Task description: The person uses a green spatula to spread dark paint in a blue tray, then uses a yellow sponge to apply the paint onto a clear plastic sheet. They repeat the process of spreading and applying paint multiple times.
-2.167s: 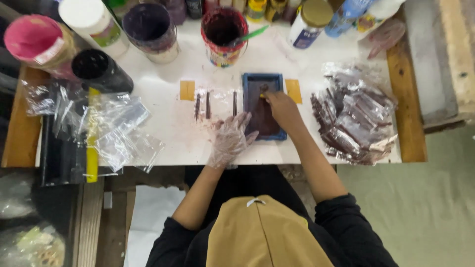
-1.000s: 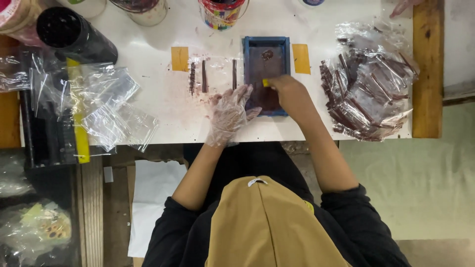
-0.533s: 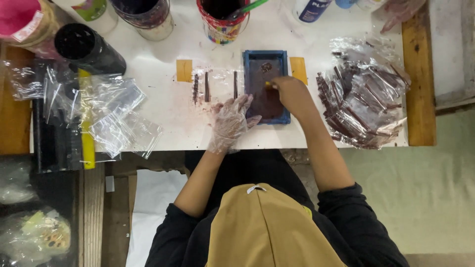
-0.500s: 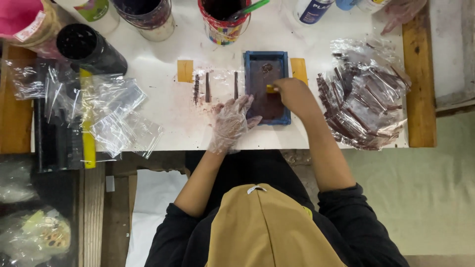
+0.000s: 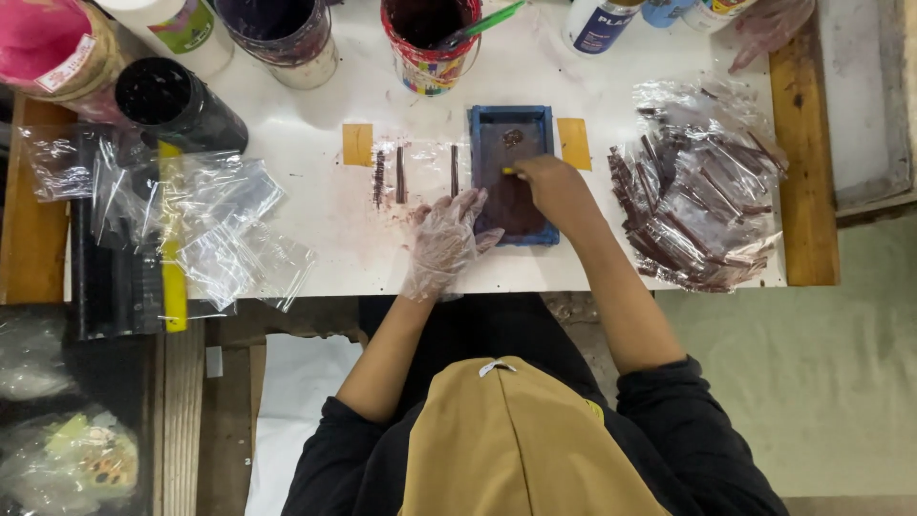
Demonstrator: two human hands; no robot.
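Observation:
My left hand (image 5: pixel 442 241), in a clear plastic glove, lies flat on the white table with fingers spread. Its fingertips touch the left edge of a blue tray (image 5: pixel 511 117) with a dark purple-brown inside. My right hand (image 5: pixel 554 191) rests over the tray's middle and pinches a small yellow-tipped tool (image 5: pixel 509 172) against the tray floor. Three thin dark sticks (image 5: pixel 399 175) lie side by side on a stained patch just left of the tray.
A heap of clear bags with dark sticks (image 5: pixel 697 210) lies to the right. Empty clear bags (image 5: pixel 210 225) and a yellow ruler (image 5: pixel 173 248) lie to the left. A red paint can (image 5: pixel 430 43), a black container (image 5: pixel 177 105) and bottles line the far edge.
The view has shifted and drawn nearer. My right hand stays over the blue tray with small moves. My gloved left hand stays at the tray's left edge.

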